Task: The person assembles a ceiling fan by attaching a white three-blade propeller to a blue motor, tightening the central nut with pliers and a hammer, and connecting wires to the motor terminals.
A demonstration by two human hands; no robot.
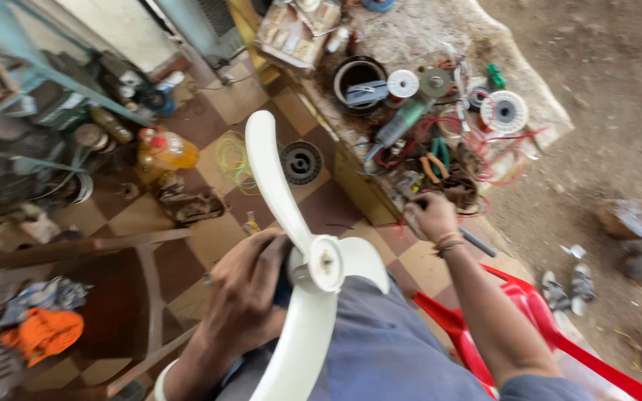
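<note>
Floor: I see brown and cream checkered tiles (217, 230) strewn with workshop clutter.
Bench: a low worktable (440, 30) ahead carries wire spools and tools.
Fan: the white fan blade assembly (313, 260) rests on my lap.
Left hand (243, 289): wrapped around the fan's motor behind the hub.
Right hand (432, 215): closed into a fist at the bench edge among red wires (499, 148); what it grips I cannot tell.
</note>
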